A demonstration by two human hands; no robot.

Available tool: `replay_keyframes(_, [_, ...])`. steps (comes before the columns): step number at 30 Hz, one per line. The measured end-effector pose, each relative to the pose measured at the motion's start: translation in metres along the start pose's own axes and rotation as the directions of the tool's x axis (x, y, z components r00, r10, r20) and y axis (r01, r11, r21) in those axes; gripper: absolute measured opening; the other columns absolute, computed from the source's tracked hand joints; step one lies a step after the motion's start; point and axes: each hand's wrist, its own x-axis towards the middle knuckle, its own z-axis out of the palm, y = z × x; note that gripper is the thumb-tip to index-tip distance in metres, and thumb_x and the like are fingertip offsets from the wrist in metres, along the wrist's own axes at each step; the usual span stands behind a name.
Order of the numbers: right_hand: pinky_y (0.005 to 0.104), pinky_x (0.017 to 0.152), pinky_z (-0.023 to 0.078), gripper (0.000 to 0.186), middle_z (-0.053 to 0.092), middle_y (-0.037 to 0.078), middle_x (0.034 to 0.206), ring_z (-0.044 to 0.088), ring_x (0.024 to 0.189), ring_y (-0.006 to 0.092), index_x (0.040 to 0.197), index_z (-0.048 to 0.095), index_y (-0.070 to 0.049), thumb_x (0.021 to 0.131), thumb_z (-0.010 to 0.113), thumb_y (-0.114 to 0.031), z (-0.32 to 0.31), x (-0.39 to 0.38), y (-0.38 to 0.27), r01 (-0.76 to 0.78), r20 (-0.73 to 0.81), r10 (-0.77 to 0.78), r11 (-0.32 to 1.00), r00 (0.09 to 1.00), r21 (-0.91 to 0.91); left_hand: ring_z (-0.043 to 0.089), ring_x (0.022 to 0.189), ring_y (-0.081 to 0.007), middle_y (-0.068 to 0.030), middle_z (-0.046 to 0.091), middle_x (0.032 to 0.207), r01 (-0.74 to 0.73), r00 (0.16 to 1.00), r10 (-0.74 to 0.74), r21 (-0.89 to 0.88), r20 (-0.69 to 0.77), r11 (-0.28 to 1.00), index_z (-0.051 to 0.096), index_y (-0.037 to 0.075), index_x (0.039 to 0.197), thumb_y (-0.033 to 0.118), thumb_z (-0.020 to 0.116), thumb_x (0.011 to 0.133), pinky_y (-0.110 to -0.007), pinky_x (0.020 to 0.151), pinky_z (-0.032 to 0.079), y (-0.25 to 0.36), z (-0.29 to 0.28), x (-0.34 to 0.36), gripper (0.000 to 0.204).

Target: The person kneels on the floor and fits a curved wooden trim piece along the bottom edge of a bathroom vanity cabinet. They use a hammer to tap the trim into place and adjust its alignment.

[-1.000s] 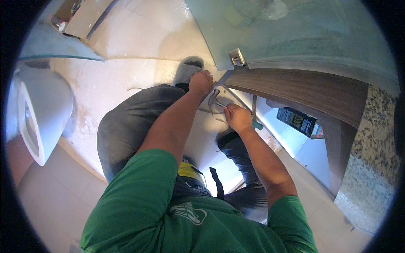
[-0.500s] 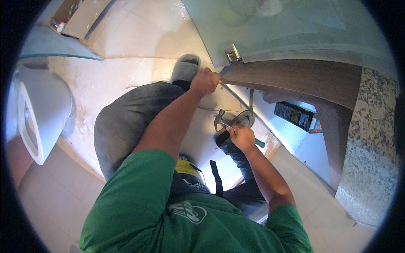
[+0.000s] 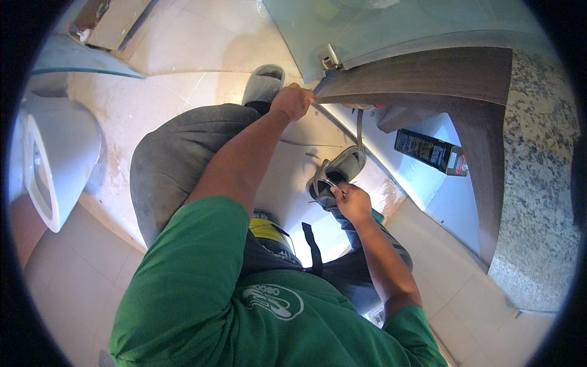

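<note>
My right hand (image 3: 353,202) is closed round the handle of a claw hammer. The metal head of the hammer (image 3: 321,177) is above my shoe, and its green grip end sticks out behind my fist. My left hand (image 3: 295,102) is closed at the near end of a dark brown wooden panel (image 3: 422,76). Its fingertips meet the panel's corner, and what they pinch, if anything, is hidden. A metal clamp (image 3: 329,57) holds the glass sheet (image 3: 391,24) just above that corner.
Under the panel, a dark box (image 3: 423,148) lies in a white-bottomed cabinet space (image 3: 449,211). A speckled stone slab (image 3: 538,183) stands at the right. To the left are a white toilet (image 3: 64,159) and another glass edge (image 3: 85,70). A cardboard box (image 3: 119,24) sits farther back.
The hammer has turned in my right hand, its head now lower and nearer my shoe. My left hand stays at the panel's end. The whole view has shifted slightly.
</note>
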Motion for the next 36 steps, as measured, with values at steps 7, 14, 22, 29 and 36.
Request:
replay_keyframes(7, [0.0525, 0.069, 0.054, 0.033, 0.07, 0.018, 0.081, 0.069, 0.077, 0.0413, 0.088, 0.068, -0.009, 0.097, 0.059, -0.04, -0.011, 0.035, -0.008, 0.039, 0.031, -0.038, 0.998, 0.999, -0.047, 0.064, 0.104, -0.033, -0.0116, 0.071, 0.097, -0.081, 0.996, 0.082, 0.032, -0.02, 0.996, 0.072, 0.016, 0.102, 0.052, 0.068, 0.089, -0.046, 0.09, 0.052, 0.004, -0.017, 0.006, 0.038])
replay_keyframes(14, [0.0509, 0.074, 0.056, 0.03, 0.072, 0.018, 0.091, 0.07, 0.081, 0.0405, 0.093, 0.068, -0.009, 0.097, 0.057, -0.037, -0.015, 0.1, -0.033, 0.121, -0.034, -0.125, 0.987, 0.992, -0.11, 0.068, 0.097, -0.0359, -0.0151, 0.072, 0.095, -0.002, 0.996, -0.005, -0.076, -0.087, 0.997, 0.076, 0.013, 0.098, 0.067, 0.077, 0.071, -0.046, 0.087, 0.054, -0.005, -0.032, 0.007, 0.06])
replay_keyframes(22, [0.0516, 0.08, 0.055, 0.035, 0.073, 0.015, 0.093, 0.071, 0.089, 0.0364, 0.1, 0.068, -0.011, 0.1, 0.052, -0.043, -0.03, 0.162, -0.034, 0.072, 0.045, -0.065, 0.98, 0.997, -0.185, 0.067, 0.103, -0.0358, -0.0186, 0.071, 0.103, 0.041, 0.998, -0.045, -0.106, -0.032, 0.994, 0.077, 0.015, 0.109, 0.075, 0.074, 0.068, -0.045, 0.093, 0.052, -0.002, -0.042, 0.007, 0.073])
replay_keyframes(29, [0.0503, 0.082, 0.055, 0.033, 0.073, 0.016, 0.099, 0.071, 0.093, 0.0373, 0.102, 0.068, -0.011, 0.099, 0.055, -0.041, -0.037, 0.164, -0.036, 0.097, 0.074, -0.085, 0.978, 0.994, -0.183, 0.065, 0.108, -0.0363, -0.0184, 0.071, 0.11, 0.088, 0.996, -0.085, -0.162, 0.021, 0.983, 0.076, 0.014, 0.112, 0.076, 0.075, 0.066, -0.046, 0.098, 0.05, -0.002, -0.045, 0.007, 0.077])
replay_keyframes(36, [0.0512, 0.079, 0.056, 0.038, 0.073, 0.016, 0.096, 0.071, 0.089, 0.0382, 0.099, 0.068, -0.011, 0.101, 0.05, -0.044, -0.036, 0.157, -0.031, 0.105, 0.057, -0.095, 0.969, 0.994, -0.222, 0.065, 0.11, -0.0356, -0.0192, 0.071, 0.108, 0.099, 0.995, -0.102, -0.106, -0.021, 0.989, 0.075, 0.013, 0.113, 0.072, 0.077, 0.069, -0.047, 0.098, 0.05, 0.001, -0.039, 0.007, 0.074])
